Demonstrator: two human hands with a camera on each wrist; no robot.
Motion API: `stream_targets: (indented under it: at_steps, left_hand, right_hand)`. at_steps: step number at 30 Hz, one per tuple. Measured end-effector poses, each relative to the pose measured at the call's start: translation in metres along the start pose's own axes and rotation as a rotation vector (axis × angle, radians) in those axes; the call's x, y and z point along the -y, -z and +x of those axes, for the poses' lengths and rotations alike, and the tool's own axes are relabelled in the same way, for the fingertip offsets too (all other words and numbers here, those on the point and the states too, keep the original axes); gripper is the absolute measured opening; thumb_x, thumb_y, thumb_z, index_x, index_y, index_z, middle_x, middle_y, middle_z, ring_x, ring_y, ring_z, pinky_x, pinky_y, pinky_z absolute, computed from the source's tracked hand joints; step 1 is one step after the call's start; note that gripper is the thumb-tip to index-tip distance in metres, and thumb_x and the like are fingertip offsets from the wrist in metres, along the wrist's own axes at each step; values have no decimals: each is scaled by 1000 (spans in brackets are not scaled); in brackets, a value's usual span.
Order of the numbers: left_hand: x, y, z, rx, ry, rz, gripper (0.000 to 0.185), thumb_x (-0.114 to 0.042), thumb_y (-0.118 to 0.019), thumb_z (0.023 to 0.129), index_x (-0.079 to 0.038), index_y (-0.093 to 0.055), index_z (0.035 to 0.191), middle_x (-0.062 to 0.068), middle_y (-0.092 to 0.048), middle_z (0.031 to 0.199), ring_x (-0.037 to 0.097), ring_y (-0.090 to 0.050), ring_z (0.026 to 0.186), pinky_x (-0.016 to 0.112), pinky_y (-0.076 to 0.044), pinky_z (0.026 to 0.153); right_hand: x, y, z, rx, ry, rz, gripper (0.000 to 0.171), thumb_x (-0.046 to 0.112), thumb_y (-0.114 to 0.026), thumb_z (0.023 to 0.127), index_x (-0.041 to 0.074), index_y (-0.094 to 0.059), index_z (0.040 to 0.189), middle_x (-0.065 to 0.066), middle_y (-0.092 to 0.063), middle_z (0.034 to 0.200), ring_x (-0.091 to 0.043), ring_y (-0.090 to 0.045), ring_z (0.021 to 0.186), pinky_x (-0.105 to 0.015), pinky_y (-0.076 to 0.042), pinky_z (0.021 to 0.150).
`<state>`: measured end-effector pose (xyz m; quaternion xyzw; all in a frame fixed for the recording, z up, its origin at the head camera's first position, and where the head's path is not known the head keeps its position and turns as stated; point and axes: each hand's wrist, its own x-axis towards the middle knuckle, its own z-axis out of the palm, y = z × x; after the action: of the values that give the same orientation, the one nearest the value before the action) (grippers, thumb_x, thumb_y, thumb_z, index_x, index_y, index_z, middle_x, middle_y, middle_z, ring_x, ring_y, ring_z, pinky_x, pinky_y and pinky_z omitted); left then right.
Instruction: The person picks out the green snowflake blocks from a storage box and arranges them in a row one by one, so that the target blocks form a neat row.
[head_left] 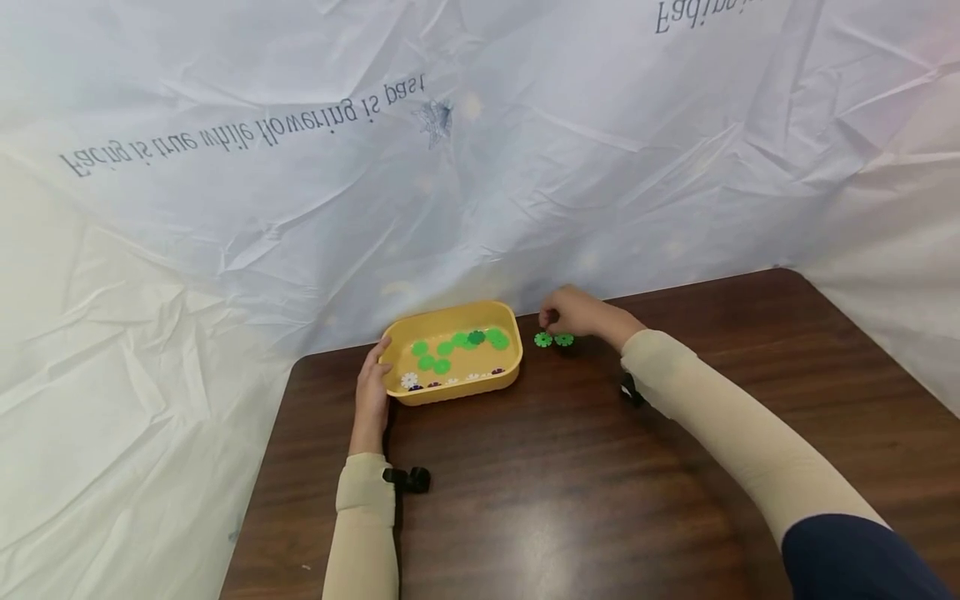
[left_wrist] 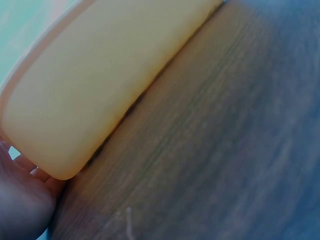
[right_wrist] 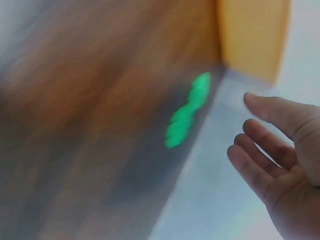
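A yellow plastic tray [head_left: 450, 395] stands on the table near its back edge. My left hand [head_left: 371, 387] grips its left end, with fingers over the rim; in the left wrist view that hand [left_wrist: 25, 200] lies at the tray's corner. Two green notched plastic discs, one on the left [head_left: 543, 340] and one on the right [head_left: 564, 340], lie side by side just right of the tray. Right above them is my right hand [head_left: 581, 315]. The right wrist view shows this hand [right_wrist: 285, 155] with loosely bent fingers and nothing between thumb and fingertips.
Inside the tray lie several green discs [head_left: 442, 366], a darker green disc [head_left: 476, 337], and white [head_left: 408, 380] and purple ones along the near side. The dark wooden table [head_left: 525, 483] meets a white printed cloth [head_left: 480, 183] hanging behind it.
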<state>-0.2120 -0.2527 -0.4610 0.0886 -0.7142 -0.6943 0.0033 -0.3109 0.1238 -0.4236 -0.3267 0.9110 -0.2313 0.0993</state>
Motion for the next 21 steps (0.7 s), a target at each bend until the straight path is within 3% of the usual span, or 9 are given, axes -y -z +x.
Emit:
stream_targets:
  at_steps: [4, 8, 13, 15, 18, 21]
  left_hand:
    - [1, 1, 0, 0, 4, -8, 54, -5, -36, 99, -13, -41, 151, 3, -23, 162, 28, -27, 145, 47, -29, 111]
    - [1, 1, 1, -4, 12, -14, 54, -4, -36, 98, -14, -42, 151, 3, -23, 162, 27, -27, 145, 46, -29, 111]
    - [0, 0, 1, -7, 9, -7, 55, -4, -36, 98, -14, -42, 151, 3, -23, 162, 26, -23, 147, 45, -27, 113]
    - [0, 0, 1, -6, 3, -4, 55, -3, -36, 98, -13, -42, 151, 3, -23, 162, 26, -22, 147, 45, -26, 113]
    - [1, 1, 1, -7, -1, -4, 54, -3, -37, 98, -13, -42, 151, 3, -24, 162, 25, -22, 147, 46, -25, 114]
    - [2, 0, 1, -7, 5, -10, 54, -4, -36, 98, -14, -42, 151, 3, -24, 162, 25, -24, 146, 45, -26, 114]
  right_hand:
    - [28, 7, 13, -41, 72, 9, 7, 10, -70, 89, 8, -75, 92, 0, -68, 87, -17, -55, 75, -36, -47, 72]
    - [52, 6, 26, -16, 97, -39, 11, 9, -65, 90, 8, -75, 94, -1, -67, 89, -19, -54, 76, -36, -47, 73]
    - [67, -7, 41, 16, 116, -133, 13, 9, -65, 90, 8, -76, 97, -3, -70, 97, -20, -62, 88, -38, -51, 81]
    - [71, -14, 46, 18, 115, -168, 11, 10, -67, 90, 7, -76, 95, -1, -69, 93, -18, -62, 85, -37, -51, 80]
    - [76, -26, 53, 51, 74, -232, 15, 10, -67, 91, 8, -67, 77, 4, -52, 72, -12, -45, 66, -31, -42, 67]
    - [78, -40, 58, 113, 26, -328, 25, 10, -60, 95, 12, -52, 72, 2, -37, 69, -14, -30, 61, -31, -32, 59]
